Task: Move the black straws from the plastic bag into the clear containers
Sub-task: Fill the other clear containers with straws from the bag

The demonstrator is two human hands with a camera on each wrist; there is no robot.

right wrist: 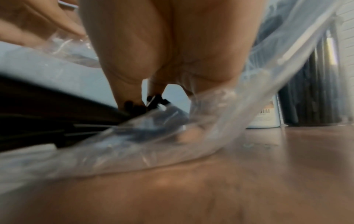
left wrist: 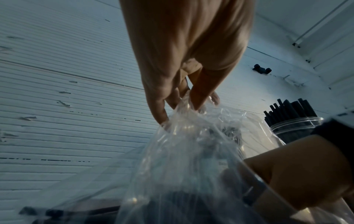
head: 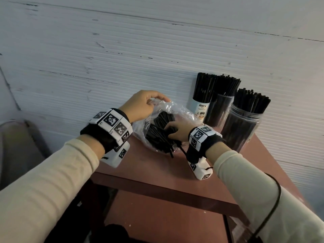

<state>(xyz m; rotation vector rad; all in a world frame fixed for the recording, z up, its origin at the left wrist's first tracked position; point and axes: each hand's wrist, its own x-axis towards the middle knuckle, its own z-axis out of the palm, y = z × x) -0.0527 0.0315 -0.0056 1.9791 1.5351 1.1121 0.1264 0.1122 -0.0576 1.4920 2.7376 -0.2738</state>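
A clear plastic bag [head: 182, 111] lies on the reddish-brown table [head: 154, 171] with a pile of black straws [head: 157, 135] inside. My left hand [head: 149, 104] pinches the bag's upper edge and holds its mouth up; the left wrist view shows the fingertips [left wrist: 162, 119] in the crumpled plastic [left wrist: 182, 151]. My right hand [head: 175, 131] reaches into the bag. Its thumb and fingers curl round a bunch of straws [right wrist: 151, 100]. Three containers stand at the back right, all packed with upright straws: a labelled tube [head: 199, 109], a dark tube [head: 217, 111] and a wide clear jar [head: 243, 127].
A white ribbed wall [head: 122, 50] runs right behind the table and containers. The table's front edge is near my forearms, with a lower shelf [head: 166, 221] beneath it. A black cable [head: 275, 199] trails from my right sleeve. A grey object [head: 17, 146] sits at the left.
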